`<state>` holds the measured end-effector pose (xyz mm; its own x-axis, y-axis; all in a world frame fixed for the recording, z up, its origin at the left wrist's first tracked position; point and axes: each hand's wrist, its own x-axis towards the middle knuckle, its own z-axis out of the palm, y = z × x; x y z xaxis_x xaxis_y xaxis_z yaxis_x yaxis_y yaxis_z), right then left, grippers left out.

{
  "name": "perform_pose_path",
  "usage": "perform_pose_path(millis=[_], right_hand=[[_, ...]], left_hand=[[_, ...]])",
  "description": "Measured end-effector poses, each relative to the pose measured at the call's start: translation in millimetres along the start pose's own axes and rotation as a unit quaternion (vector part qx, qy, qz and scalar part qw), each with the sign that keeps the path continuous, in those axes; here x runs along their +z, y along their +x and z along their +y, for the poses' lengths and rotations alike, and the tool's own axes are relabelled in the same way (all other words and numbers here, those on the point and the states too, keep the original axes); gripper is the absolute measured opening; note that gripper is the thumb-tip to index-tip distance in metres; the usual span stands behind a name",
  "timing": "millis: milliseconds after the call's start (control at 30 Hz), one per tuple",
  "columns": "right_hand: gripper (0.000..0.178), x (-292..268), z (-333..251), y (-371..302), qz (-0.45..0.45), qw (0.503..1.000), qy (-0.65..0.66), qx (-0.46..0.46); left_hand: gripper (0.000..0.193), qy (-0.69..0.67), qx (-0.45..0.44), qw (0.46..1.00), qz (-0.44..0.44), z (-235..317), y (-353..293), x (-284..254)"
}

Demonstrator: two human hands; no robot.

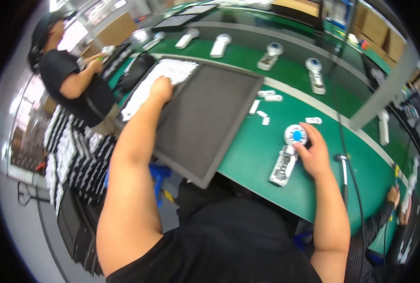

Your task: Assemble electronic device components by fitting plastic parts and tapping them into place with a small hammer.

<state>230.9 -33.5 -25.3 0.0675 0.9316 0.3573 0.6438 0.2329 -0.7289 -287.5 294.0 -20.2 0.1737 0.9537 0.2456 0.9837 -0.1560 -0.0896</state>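
My right hand (315,158) grips the round head of a white handheld fan (284,166) on the green table, thumb and fingers on either side of its blue centre. The fan's handle lies uncovered, showing its inner parts. Far to the left, my left hand (161,88) reaches into a layer of small white plastic parts (146,92) on a dark tray. Its fingers look curled together among the parts; what they hold, if anything, is hidden. A dark grey foam tray (205,113) covers the other side, beside my left forearm.
Loose white pieces (272,97) lie beyond the fan. A hammer (343,172) rests right of my right hand, near a hanging cable (340,122). Several fans (221,45) stand along the far belt. A co-worker (73,75) works at left; another person's hand (393,195) shows at right.
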Motion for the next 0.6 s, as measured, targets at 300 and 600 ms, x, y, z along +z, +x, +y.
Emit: perform_pose_path(millis=[300,600], right_hand=[[0.061,7,1,10,-0.025,0.998,0.05,-0.03],[0.056,7,-8,4,0.101,0.992,-0.021,-0.076]], left_hand=[[0.015,-0.024,0.034,0.999,0.023,-56,25,34],[0.015,-0.332,0.076,0.939,0.05,34,-30,-47]])
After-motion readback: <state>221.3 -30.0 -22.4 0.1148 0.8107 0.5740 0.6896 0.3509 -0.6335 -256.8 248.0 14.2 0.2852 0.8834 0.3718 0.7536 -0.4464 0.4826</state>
